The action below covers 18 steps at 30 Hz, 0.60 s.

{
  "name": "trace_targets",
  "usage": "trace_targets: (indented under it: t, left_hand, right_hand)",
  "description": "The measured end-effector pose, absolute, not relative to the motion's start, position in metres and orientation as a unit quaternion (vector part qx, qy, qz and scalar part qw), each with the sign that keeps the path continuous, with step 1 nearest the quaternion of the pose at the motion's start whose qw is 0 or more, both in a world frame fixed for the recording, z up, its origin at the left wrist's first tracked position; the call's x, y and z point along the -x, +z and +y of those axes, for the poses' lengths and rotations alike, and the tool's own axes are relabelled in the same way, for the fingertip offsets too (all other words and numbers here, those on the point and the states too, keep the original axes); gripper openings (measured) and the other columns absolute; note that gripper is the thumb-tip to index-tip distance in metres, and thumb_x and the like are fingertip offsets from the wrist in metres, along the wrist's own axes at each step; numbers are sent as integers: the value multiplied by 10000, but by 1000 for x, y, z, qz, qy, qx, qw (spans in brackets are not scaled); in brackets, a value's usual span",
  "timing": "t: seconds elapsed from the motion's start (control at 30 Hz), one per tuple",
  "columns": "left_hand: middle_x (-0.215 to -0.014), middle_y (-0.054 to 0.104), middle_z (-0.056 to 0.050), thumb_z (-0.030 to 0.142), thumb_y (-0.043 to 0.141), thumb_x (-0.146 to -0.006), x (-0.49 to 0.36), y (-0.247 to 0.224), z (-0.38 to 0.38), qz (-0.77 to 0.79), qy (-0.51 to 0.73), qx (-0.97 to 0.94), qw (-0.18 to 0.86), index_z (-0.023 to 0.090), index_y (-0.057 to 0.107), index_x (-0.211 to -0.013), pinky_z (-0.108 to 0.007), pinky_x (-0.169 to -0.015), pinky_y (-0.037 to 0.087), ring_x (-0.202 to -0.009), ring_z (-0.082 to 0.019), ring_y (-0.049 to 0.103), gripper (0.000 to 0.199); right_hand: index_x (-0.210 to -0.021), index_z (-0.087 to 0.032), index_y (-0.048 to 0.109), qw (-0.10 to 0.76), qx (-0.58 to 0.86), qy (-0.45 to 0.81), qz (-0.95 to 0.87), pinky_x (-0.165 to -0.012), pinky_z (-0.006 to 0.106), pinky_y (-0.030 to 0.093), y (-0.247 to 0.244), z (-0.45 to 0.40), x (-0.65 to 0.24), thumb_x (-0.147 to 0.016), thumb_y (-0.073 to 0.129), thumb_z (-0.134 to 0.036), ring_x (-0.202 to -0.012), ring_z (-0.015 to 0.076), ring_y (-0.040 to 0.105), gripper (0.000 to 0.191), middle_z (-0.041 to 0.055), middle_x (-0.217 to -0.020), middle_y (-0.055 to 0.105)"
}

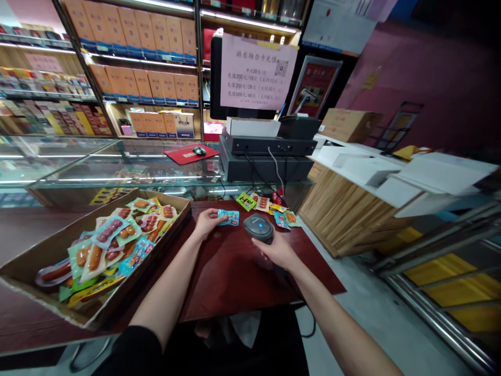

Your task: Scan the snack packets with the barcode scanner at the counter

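Observation:
My left hand (207,221) pinches one end of a small blue snack packet (229,218) just over the dark red table (219,277). My right hand (278,249) is wrapped round the handle of a grey barcode scanner (258,227), whose head shows a small blue light. The scanner's head is to the right of the packet, apart from it. Past the scanner lies a loose group of snack packets, among them a green packet (246,201) and a sausage packet (260,201). Left of my left arm, an open cardboard box (172,200) holds several sealed sausages (109,232) and other packets.
Behind the table stands a glass counter (144,162) with a red mouse pad (180,155), a mouse (199,151) and a black cash drawer (270,168). A monitor backed with a paper sign (256,73) rises there. At right is a wood-sided counter (344,219); cables hang behind the table.

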<state>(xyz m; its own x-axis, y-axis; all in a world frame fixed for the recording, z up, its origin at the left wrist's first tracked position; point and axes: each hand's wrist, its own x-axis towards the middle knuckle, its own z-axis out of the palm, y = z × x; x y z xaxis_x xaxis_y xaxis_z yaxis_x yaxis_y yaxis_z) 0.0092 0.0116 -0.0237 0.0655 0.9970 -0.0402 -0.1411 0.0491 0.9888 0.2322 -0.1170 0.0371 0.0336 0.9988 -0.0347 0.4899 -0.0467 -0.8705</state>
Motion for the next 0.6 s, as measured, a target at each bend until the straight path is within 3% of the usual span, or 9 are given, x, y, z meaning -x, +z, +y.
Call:
trace_targets:
  t: [0.23,0.6]
  left_hand:
    - [-724,734,-37,375,968,-319,-10,-18,7,447,493,-447,598,153,620,-762,-327,-700,576,-637,-169,687,606]
    - [-757,752,-49,400,939,-390,-9,-23,7,421,483,-462,614,157,611,-761,-287,-664,548,-671,-175,703,552]
  right_hand:
    - [-881,-175,598,348,612,365,-609,-401,209,421,38,-118,-229,-771,674,-372,-388,120,532,238,-47,-494,563]
    - [-813,-177,586,355,615,370,-599,-399,207,420,37,-116,-227,-760,680,-370,-386,111,522,221,-36,-496,571]
